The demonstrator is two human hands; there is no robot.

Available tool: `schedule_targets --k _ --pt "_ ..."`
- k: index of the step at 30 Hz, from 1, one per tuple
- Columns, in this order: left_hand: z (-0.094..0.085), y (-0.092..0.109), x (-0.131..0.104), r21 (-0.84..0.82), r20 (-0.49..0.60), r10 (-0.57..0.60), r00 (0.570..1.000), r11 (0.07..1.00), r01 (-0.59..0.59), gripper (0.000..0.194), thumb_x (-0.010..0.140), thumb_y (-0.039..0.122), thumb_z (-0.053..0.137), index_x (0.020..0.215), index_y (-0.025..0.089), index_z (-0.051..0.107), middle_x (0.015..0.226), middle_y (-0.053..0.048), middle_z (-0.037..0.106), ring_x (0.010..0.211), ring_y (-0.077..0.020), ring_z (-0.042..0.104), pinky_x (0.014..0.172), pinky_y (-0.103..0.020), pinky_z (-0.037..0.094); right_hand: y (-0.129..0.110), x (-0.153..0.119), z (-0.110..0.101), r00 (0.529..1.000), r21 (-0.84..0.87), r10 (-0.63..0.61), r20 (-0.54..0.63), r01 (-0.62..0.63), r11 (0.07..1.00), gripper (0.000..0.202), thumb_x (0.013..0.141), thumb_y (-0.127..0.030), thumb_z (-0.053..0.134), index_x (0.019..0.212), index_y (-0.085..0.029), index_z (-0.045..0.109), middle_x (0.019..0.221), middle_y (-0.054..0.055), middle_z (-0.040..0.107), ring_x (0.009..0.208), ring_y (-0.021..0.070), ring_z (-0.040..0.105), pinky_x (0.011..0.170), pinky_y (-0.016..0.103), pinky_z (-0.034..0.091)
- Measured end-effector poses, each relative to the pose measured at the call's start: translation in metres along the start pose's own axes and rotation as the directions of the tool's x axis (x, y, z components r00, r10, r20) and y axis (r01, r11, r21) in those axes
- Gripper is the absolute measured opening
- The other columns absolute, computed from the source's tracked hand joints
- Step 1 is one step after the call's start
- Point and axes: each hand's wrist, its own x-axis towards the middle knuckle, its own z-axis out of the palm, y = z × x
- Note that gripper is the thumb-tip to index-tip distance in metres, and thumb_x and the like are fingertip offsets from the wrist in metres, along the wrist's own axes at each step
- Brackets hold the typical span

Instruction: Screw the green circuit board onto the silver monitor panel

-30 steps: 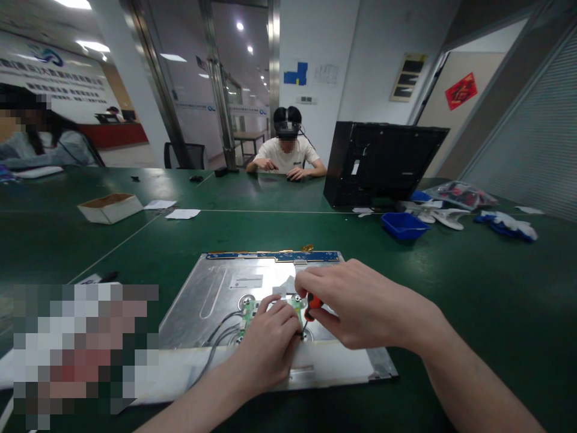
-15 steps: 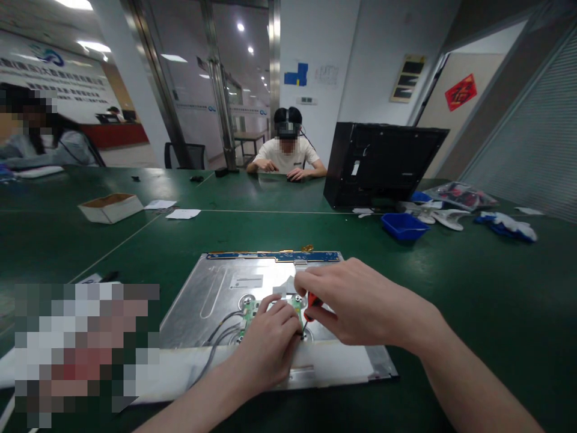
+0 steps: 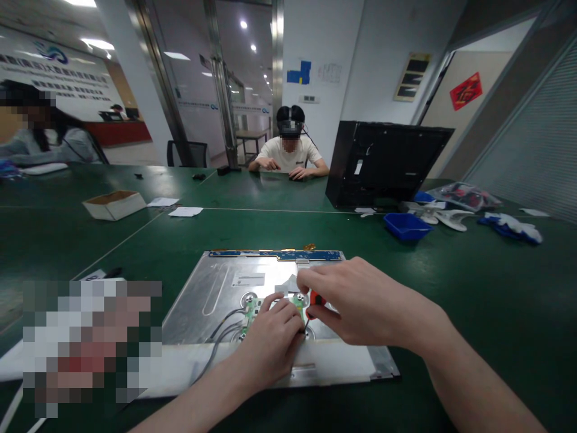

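My right hand (image 3: pixel 347 300) is closed around the red-and-black handle of a screwdriver (image 3: pixel 317 297). Its thin shaft slants down to the lower right corner of a small green circuit board (image 3: pixel 253 308). Over that board lies my left hand (image 3: pixel 274 337), palm down, with curled fingers; its thumb side meets the screwdriver's tip. Whatever those fingertips pinch is hidden beneath the hand. The board sits on the metal back of a flat display panel (image 3: pixel 193 300), among round screw mounts. Grey cables (image 3: pixel 216 346) run from the board's left side under my left forearm.
A blue tray (image 3: pixel 408 227) and a black monitor (image 3: pixel 390 162) stand beyond the panel to the right, with gloves (image 3: pixel 509 227) farther right. At left are a white box (image 3: pixel 115 205) and paper slips (image 3: pixel 186 211). A person (image 3: pixel 288 150) sits opposite; a pixelated patch covers the lower left.
The view has shifted very slightly. Both hands and the screwdriver keep nearly the same place over the board.
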Motion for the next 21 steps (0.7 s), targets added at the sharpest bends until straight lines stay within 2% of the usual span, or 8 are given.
schedule_targets --k 4,10,17,21 --pt "0.0025 -0.0009 -0.0001 0.013 -0.009 0.000 1.000 1.000 0.001 0.012 0.084 0.015 0.052 0.089 0.021 0.062 0.091 -0.003 0.063 0.095 -0.0201 0.054 0.102 -0.043 0.028 -0.0016 0.0019 0.0012 1.000 -0.045 0.022 0.012 -0.022 0.999 0.007 0.086 -0.029 0.050 0.086 -0.022 0.050 0.076 0.000 0.063 0.064 0.0143 0.054 0.052 0.026 0.024" --pt "0.0034 -0.0015 0.0004 0.022 0.002 0.005 1.000 1.000 -0.005 0.011 0.084 0.015 0.052 0.085 0.020 0.061 0.089 -0.002 0.062 0.093 -0.0191 0.055 0.101 -0.042 0.030 0.0005 -0.0024 0.0009 0.999 0.022 -0.047 0.009 0.047 0.999 0.006 0.082 -0.023 0.049 0.086 -0.020 0.047 0.083 0.001 0.061 0.064 0.0137 0.051 0.051 0.026 0.025" --pt "0.0030 -0.0015 -0.0003 0.024 -0.008 0.015 1.000 1.000 -0.014 0.013 0.083 0.014 0.052 0.088 0.021 0.062 0.092 -0.003 0.063 0.094 -0.0206 0.055 0.100 -0.044 0.030 -0.0016 0.0033 0.0035 1.000 -0.046 0.029 -0.012 -0.030 0.998 0.006 0.087 -0.027 0.048 0.086 -0.022 0.050 0.076 0.000 0.062 0.065 0.0145 0.055 0.052 0.026 0.023" --pt "0.0026 -0.0013 0.0003 0.021 -0.013 0.015 1.000 1.000 -0.015 0.014 0.084 0.015 0.050 0.090 0.020 0.062 0.090 -0.004 0.063 0.093 -0.0206 0.055 0.100 -0.044 0.031 -0.0012 0.0007 0.0021 1.000 -0.016 -0.013 -0.010 0.013 1.000 0.007 0.084 -0.028 0.050 0.085 -0.020 0.050 0.081 0.001 0.062 0.066 0.0146 0.054 0.051 0.027 0.025"
